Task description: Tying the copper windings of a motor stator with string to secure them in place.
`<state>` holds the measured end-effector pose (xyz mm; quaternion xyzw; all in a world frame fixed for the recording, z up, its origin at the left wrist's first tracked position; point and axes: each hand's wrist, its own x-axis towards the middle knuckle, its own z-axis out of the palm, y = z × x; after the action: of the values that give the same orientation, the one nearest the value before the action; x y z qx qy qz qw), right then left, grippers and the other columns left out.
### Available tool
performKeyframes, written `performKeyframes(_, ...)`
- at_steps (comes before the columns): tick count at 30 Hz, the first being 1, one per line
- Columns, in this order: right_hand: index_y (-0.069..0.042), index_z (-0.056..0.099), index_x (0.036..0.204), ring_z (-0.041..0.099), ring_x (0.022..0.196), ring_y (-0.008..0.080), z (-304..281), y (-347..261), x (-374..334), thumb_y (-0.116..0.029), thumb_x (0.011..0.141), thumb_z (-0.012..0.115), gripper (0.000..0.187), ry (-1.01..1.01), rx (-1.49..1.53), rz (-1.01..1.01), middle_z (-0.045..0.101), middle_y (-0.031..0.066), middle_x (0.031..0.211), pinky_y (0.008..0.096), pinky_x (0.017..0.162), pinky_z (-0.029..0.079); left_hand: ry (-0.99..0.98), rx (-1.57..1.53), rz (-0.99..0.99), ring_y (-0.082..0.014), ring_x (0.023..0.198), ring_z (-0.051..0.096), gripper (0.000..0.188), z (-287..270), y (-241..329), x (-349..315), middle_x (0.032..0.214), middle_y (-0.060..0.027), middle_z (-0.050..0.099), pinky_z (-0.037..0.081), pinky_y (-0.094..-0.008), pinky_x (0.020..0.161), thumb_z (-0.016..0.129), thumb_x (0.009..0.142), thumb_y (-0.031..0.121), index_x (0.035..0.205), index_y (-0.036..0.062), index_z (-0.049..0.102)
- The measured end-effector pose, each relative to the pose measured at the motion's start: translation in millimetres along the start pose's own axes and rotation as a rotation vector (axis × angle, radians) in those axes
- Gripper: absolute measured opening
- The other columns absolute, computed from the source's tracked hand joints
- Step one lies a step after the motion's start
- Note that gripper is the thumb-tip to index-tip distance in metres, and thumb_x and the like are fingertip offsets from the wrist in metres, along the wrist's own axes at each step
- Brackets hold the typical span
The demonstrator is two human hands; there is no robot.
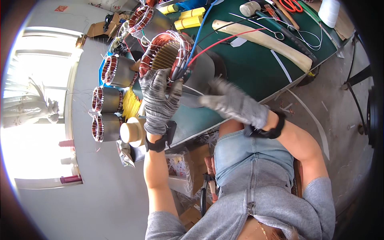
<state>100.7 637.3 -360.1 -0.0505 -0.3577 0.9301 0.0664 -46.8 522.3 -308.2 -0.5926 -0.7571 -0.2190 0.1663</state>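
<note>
A motor stator (168,54) with copper windings laced in white cord stands on the green table, its slotted bore facing up. My left hand (160,94), in a grey striped knit glove, is closed on its near rim, by the dark sleeved joints of the leads. From there a blue wire (199,32), a red wire (224,43) and a black wire fan out. My right hand (236,102), gloved too, is to the right of the stator, its fingers smeared by motion. A white cord (193,89) stretches from the stator toward its fingertips; whether they grip it is unclear.
More stators (111,100) line the table's left edge, beside yellow strips (131,105) and a cream round block (134,131). A long pale wooden piece (264,44), a hammer (252,9), scissors (291,5) and a white thread spool (329,13) lie at the far right.
</note>
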Motion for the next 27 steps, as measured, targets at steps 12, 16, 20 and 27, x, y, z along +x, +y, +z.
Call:
performKeyframes(12,-0.004,0.058,0.102,0.058,0.080,0.0175,-9,-59,13,-0.023,0.092,0.048,0.023,-0.415,-0.530,-0.116,0.060,0.0045,0.094,0.0323,0.072,0.049,-0.002,0.026,0.139,-0.0309,0.080,0.050,0.036,-1,-1,-1,0.087,-0.0140,0.054,0.038,-0.0417,0.073,0.065,0.072,0.022,0.101,0.0025,0.055)
performKeyframes(16,-0.004,0.059,0.089,0.053,0.068,0.0114,-39,-70,32,-0.026,0.093,0.048,0.025,-0.494,-1.001,-0.469,0.057,0.0014,0.074,0.0255,0.066,0.045,0.066,-0.035,0.093,-0.0258,0.071,0.049,0.027,2,0,0,0.080,-0.0091,0.055,0.038,-0.0378,0.070,0.065,0.070,0.011,0.095,0.0031,0.059)
performKeyframes(20,-0.003,0.058,0.094,0.054,0.070,0.0133,-41,-68,37,-0.022,0.091,0.053,0.021,-0.381,-0.753,-0.445,0.058,0.0012,0.074,0.0276,0.066,0.045,0.031,-0.064,-0.011,-0.0237,0.068,0.047,0.026,2,2,1,0.073,-0.0079,0.050,0.037,-0.0373,0.071,0.067,0.071,0.015,0.093,0.0038,0.059)
performKeyframes(27,-0.007,0.054,0.081,0.028,0.046,0.0003,-14,-75,21,-0.042,0.094,0.044,0.038,-0.138,-0.410,-0.157,0.035,-0.0070,0.059,0.0172,0.039,0.022,-0.126,-0.027,0.138,-0.0283,0.083,0.050,0.038,-13,3,4,0.087,-0.0117,0.055,0.039,-0.0392,0.079,0.069,0.074,0.025,0.101,0.0019,0.056)
